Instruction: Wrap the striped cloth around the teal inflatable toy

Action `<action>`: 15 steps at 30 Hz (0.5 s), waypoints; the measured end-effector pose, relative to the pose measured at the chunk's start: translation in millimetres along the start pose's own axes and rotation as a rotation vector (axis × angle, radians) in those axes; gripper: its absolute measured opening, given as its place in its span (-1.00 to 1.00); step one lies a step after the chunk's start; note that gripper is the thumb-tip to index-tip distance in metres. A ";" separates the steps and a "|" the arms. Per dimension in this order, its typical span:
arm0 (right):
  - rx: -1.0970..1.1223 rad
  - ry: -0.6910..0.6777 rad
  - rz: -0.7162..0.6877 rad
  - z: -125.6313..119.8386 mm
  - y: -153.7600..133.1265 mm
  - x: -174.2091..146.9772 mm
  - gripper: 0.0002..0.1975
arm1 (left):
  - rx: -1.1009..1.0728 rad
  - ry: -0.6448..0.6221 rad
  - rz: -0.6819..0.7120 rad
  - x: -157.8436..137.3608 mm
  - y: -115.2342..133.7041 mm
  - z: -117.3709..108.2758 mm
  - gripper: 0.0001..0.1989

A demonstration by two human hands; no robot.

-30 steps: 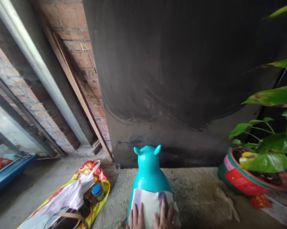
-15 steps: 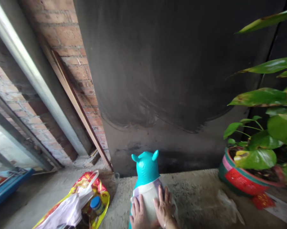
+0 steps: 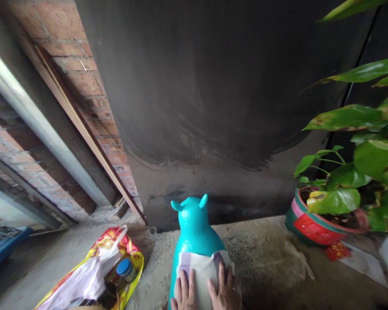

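Both hands press a pale cloth (image 3: 203,275) flat against the back of a teal toy animal (image 3: 194,228) standing on a concrete ledge (image 3: 271,262). The left hand (image 3: 183,295) and right hand (image 3: 225,292) lie open, fingers spread, gripping nothing. The toy looks hollow, light, smooth and probably slippery; its rounded sides seem the surest hold.

toy: teal inflatable animal (image 3: 194,228), two small ears up, upright, facing the dark wall (image 3: 213,107) | location: on concrete ledge just before the wall | cloth (image 3: 202,275): pale, purple-edged, draped flat across its back
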State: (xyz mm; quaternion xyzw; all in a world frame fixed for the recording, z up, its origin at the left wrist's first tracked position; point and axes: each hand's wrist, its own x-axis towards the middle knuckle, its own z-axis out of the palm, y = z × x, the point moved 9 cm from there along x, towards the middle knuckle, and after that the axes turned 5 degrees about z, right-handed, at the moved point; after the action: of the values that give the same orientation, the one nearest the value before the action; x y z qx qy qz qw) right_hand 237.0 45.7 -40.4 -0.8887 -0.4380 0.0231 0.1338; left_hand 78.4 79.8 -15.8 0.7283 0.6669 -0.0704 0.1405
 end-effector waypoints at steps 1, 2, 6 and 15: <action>-0.019 -0.086 0.003 4.0 -5.0 11.6 -0.42 | -0.010 -0.004 0.003 5.3 3.4 -4.4 -0.31; -0.022 -0.160 0.002 6.6 -10.8 23.1 -0.42 | -0.017 0.001 0.012 11.1 7.2 -9.5 -0.19; 0.009 -0.287 -0.020 6.5 -37.8 66.9 -0.43 | -0.041 0.043 0.007 37.1 16.7 -27.1 0.19; -0.006 -0.213 0.016 3.4 -41.6 62.8 -0.46 | -0.051 0.053 0.003 48.8 13.3 -32.3 0.08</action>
State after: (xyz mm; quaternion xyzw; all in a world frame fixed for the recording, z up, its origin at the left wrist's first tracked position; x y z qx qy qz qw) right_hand 242.9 119.9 -28.1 -0.8850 -0.4428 0.1171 0.0839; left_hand 93.8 134.9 2.2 0.7270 0.6710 -0.0335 0.1414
